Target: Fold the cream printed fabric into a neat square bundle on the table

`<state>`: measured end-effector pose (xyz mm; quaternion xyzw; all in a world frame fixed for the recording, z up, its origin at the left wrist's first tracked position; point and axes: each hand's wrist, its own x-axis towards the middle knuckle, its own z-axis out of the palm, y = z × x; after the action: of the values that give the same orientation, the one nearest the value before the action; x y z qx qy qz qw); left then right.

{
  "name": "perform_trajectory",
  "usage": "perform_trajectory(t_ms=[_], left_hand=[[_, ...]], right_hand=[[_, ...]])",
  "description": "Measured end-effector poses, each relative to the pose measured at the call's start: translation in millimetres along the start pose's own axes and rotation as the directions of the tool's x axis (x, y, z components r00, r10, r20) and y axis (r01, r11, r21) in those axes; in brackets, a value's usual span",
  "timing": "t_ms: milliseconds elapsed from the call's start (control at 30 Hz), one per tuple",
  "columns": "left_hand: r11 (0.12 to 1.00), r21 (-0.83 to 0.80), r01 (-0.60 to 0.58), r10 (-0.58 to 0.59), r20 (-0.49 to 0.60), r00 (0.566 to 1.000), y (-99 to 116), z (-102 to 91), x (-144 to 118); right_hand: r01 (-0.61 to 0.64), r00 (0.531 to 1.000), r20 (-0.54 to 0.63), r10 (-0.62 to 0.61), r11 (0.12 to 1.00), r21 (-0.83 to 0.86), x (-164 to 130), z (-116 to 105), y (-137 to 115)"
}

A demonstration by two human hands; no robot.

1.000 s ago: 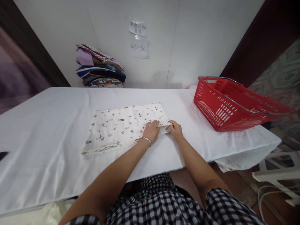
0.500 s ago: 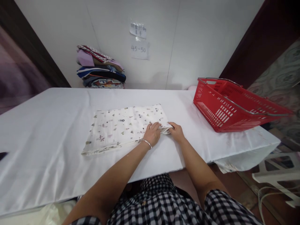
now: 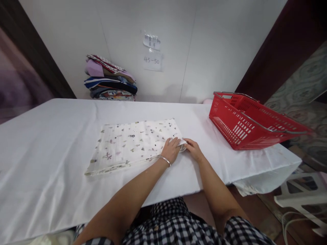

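A folded white cloth (image 3: 133, 144) with small printed motifs lies flat mid-table on a smooth white table cover (image 3: 51, 136). Both hands meet at its near right corner: the left hand (image 3: 170, 150) presses fingers flat on the soft layers, the right hand (image 3: 193, 149) pinches the corner's edge. This appears to be mid-fold; lifting that corner cleanly needs a firm pinch. A red plastic lattice basket (image 3: 245, 122) sits well apart.

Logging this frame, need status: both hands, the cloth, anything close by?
Left hand flat on printed cloth, near-right corner. Right hand pinching that corner's edge. Cloth folded flat on white table. Red basket off right, apart.
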<state>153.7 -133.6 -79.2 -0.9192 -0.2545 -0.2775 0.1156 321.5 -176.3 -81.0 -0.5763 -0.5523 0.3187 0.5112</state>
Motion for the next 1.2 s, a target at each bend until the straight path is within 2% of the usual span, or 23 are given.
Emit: perform_trajectory(t_ms=[100, 200, 267, 333, 400, 567, 700, 833, 1000, 1200], left_hand=[[1.0, 0.005, 0.007, -0.007, -0.017, 1.0, -1.6, -1.2, -3.2], [1.0, 0.018, -0.013, 0.013, -0.011, 1.0, 0.1, -2.3, -0.9], [1.0, 0.017, -0.008, 0.008, -0.01, 1.0, 3.0, -1.6, 2.8], [1.0, 0.022, 0.015, -0.015, -0.017, 1.0, 6.4, 0.6, 6.8], [0.999, 0.038, 0.034, -0.033, -0.02, 0.999, 9.3, 3.6, 10.2], [0.998, 0.056, -0.011, 0.013, -0.029, 1.0, 12.0, 10.1, 12.0], [0.997, 0.056, -0.044, 0.046, -0.04, 0.998, 10.6, 13.1, 9.7], [0.998, 0.051, -0.046, 0.048, -0.043, 0.998, 9.4, 15.2, 9.7], [1.0, 0.004, 0.004, -0.004, -0.029, 1.0, 4.6, 16.7, 10.9], [0.995, -0.095, 0.028, -0.026, 0.019, 0.999, -0.7, 16.9, 11.4]], right_hand=[[-0.112, 0.989, -0.092, 0.117, 0.992, 0.054, 7.5, -9.8, 3.1], [-0.169, 0.963, -0.217, 0.158, 0.985, -0.031, 30.1, -16.7, 6.9], [-0.188, 0.974, -0.161, 0.156, 0.96, -0.208, 51.8, -17.3, 7.3], [-0.181, 0.983, -0.065, 0.169, 0.897, -0.403, 76.4, -14.1, 6.6], [-0.163, 0.983, -0.018, 0.181, 0.837, -0.522, 102.1, -7.8, 6.1], [-0.144, 0.982, 0.001, 0.189, 0.75, -0.646, 162.5, 16.5, 8.4], [-0.127, 0.981, 0.012, 0.194, 0.687, -0.715, 197.8, 37.3, 9.7], [-0.106, 0.987, -0.003, 0.159, 0.646, -0.756, 218.0, 49.2, 10.4], [-0.084, 0.994, -0.02, 0.106, 0.645, -0.76, 232.0, 49.7, 18.9], [-0.102, 0.989, -0.009, 0.145, 0.652, -0.752, 245.9, 46.4, 30.8]])
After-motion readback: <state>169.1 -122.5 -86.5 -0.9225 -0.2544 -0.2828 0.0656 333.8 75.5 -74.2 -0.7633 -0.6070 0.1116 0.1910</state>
